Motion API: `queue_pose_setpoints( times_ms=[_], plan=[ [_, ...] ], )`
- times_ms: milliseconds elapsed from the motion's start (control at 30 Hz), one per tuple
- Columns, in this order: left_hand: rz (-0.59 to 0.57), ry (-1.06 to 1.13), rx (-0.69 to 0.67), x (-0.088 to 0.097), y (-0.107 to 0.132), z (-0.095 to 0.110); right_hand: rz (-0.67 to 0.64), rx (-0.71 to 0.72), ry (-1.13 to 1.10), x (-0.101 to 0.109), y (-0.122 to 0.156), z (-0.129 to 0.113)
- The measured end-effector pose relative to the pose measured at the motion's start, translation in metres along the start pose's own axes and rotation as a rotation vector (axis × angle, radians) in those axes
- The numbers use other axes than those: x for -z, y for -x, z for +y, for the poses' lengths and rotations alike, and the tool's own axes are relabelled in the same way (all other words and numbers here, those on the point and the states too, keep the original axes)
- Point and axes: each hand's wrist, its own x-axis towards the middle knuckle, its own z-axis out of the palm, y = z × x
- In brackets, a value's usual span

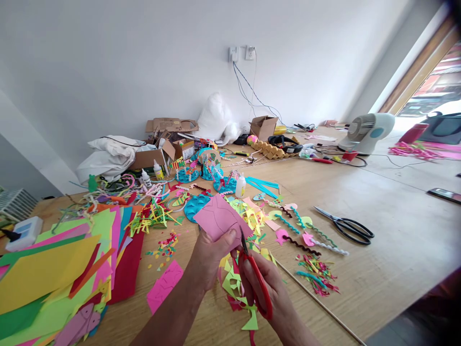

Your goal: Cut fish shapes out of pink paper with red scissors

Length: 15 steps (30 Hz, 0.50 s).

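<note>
My left hand (215, 254) is clamped on the pink card (212, 216), thumb on top and fingers beneath, which I judge keeps it stiff and its drawn lines facing me; my right hand (275, 286) is closed round the handles of the red scissors (265, 298), their blades at the card's near right edge, just beside my left thumb; how wide the blades stand I cannot tell. I hold the card up off the table (406, 245), probably so the lower blade can pass under it; the paper scraps (230, 281) lie below my hands, the brighter pink sheet (163, 287) beside my left forearm, the stacked coloured paper (46, 276) farther left.

Room is tightest on the left, where that stack crowds in; to my right a thin stick (317, 289) slants towards me, then the black-handled scissors (351, 230) lie, with open wood beyond, up to the table's right edge.
</note>
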Motion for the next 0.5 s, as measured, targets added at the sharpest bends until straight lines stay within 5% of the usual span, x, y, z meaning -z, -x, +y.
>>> queue_pose_setpoints(
  times_ms=[500],
  plan=[
    [-0.086, -0.094, 0.047, 0.0024, -0.0003, 0.001, 0.006, -0.032, -0.029, 0.0021, 0.0, 0.002]
  ],
)
